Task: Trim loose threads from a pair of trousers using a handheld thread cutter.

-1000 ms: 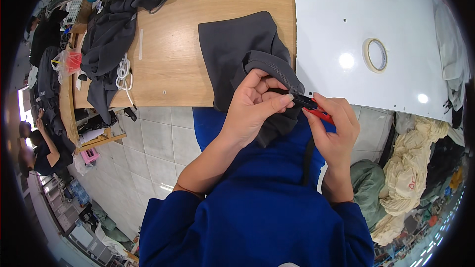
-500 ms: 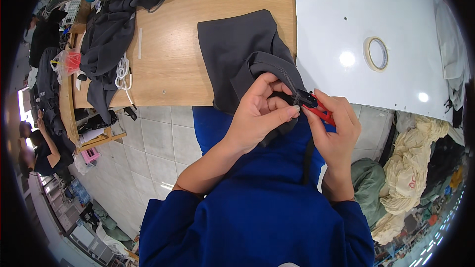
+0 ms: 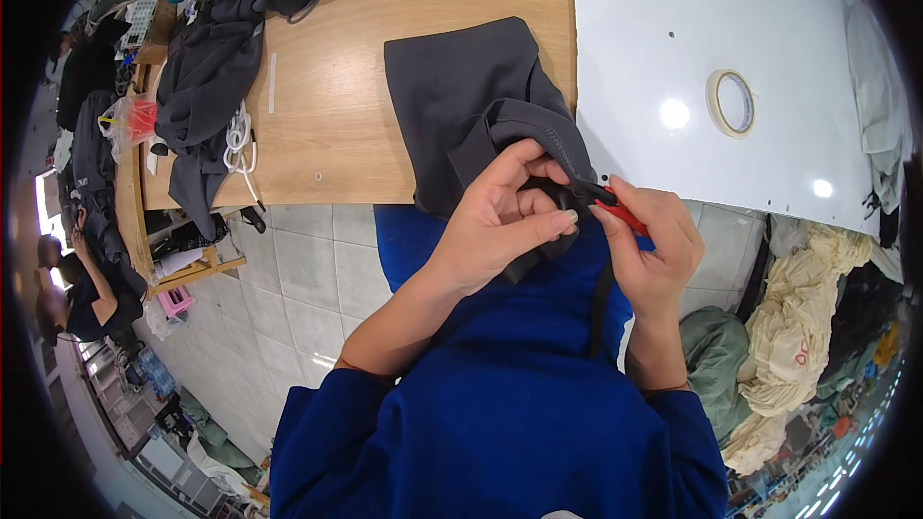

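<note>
Where the smooth, wood-grained worktop (image 3: 336, 115) runs up to a glossy white surface (image 3: 654, 48), dark grey cloth (image 3: 461, 77) lies on the wooden side, upper centre of the frame, its near end bunched over the front edge. It looks matte, thick and soft, probably light, floppy and neither slippery nor fragile; the doubled, stitched band seems the firmest place to hold. The left hand (image 3: 505, 216) curls narrowly at that band; whether its fingertips pinch cloth I cannot tell. The right hand (image 3: 659, 240) grips a small, rigid-looking tool (image 3: 625, 213), red-handled and black-ended, at the cloth's edge.
</note>
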The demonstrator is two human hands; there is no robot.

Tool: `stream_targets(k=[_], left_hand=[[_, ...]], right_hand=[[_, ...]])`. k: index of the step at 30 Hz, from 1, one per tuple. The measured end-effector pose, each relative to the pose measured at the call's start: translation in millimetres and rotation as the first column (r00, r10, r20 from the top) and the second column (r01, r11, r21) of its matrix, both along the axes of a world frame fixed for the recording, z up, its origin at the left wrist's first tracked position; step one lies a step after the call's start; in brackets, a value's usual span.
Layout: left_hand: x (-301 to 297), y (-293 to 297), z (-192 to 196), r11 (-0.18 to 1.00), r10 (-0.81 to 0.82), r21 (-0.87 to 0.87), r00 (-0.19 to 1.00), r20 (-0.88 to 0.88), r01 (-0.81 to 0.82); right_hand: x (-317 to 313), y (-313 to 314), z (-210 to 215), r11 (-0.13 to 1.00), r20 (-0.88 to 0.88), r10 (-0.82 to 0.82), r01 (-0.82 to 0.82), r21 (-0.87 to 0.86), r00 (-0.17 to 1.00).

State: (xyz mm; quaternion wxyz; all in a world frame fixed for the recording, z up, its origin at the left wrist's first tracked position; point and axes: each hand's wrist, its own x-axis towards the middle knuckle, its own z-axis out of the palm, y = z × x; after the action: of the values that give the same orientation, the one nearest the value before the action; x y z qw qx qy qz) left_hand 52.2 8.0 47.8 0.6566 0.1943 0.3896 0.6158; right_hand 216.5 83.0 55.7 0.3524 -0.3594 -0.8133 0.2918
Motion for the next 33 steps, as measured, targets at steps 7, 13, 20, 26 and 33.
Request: stream_targets(k=[7, 13, 20, 26, 33], left_hand=[[-27.5, -7.7, 1.1, 0.997, 0.058, -0.041, 0.989, -0.133, -0.064], [-76.4, -16.6, -20.4, 0.884, 0.412, 0.341, 0.189, -0.891, -0.321], [-33.1, 16.3, -3.1, 0.973, 0.231, 0.226, -0.199, -0.952, 0.046], [-18.4, 34.1, -13.9, 0.965, 0.140, 0.133, -0.015, -0.990, 0.227], [-15.7, 26.9, -16.9, 0.955, 0.195, 0.214, 0.111, -0.975, 0.204]], right_hand=[[3.3, 2.5, -18.8, 0.851, -0.292, -0.197, 0.016, -0.524, 0.936], [-7.4, 5.1, -38.0, 0.737, -0.243, -0.153, -0.053, -0.674, 0.958], [-10.6, 6.4, -54.4, 0.850, -0.296, -0.198, 0.013, -0.527, 0.934], [-8.0, 0.4, -40.1, 0.772, -0.389, -0.152, -0.136, -0.620, 0.909], [-14.4, -3.8, -32.0, 0.801, -0.414, -0.118, -0.160, -0.577, 0.903]])
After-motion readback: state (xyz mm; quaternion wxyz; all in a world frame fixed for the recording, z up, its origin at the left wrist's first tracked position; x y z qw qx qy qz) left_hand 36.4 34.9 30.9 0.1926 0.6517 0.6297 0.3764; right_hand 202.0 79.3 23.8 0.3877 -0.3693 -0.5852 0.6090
